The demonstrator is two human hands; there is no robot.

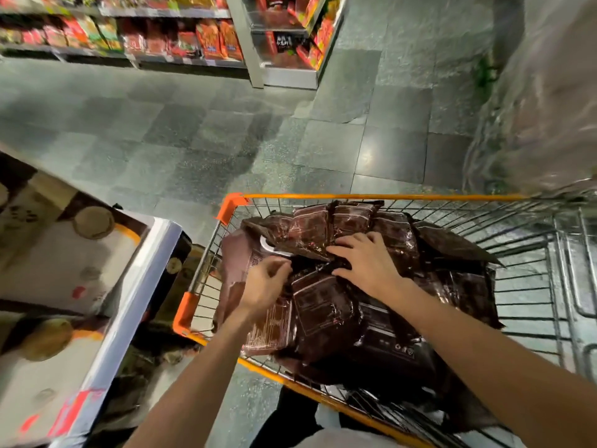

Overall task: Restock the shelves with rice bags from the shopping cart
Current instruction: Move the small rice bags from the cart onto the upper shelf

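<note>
Dozens of packets, blurred, sat on the near shelf (139,302) at far left. Its white edge ran alongside the shopping cart (371,197) and just beside the cart's left rim. Far shelves (161,56) stood across the tiled floor (193,140), well apart from the cart.

The rice bags (400,240), dark brown and glossy, were heaped in the left half of the basket and overlapped at odd angles. None was lifted clear yet. The central bag (323,305) lay with its long axis running from the person outward, slightly skewed. Its far end came up between the two hands.

The left hand (266,286) was at that bag's far left corner. Its fingers curled in toward the thumb and pinched what looked like the bag's edge, though the contact itself was blurred. The right hand (368,261) was just to the right and a little farther out. It lay palm down with fingers spread, resting flat on the overlapping bags and holding nothing.

Judgement: the pick was at the grasp stage. Both hands sat at the far end of the central bag, the left one nearer to it. The near shelf lay to the left, on the left hand's side, so the carry would likely swing leftward over the orange rim. The right hand would need to close or slide under first. The slick film could slip.

A pale blurred mass (549,108) filled the upper right and could not be identified.
</note>
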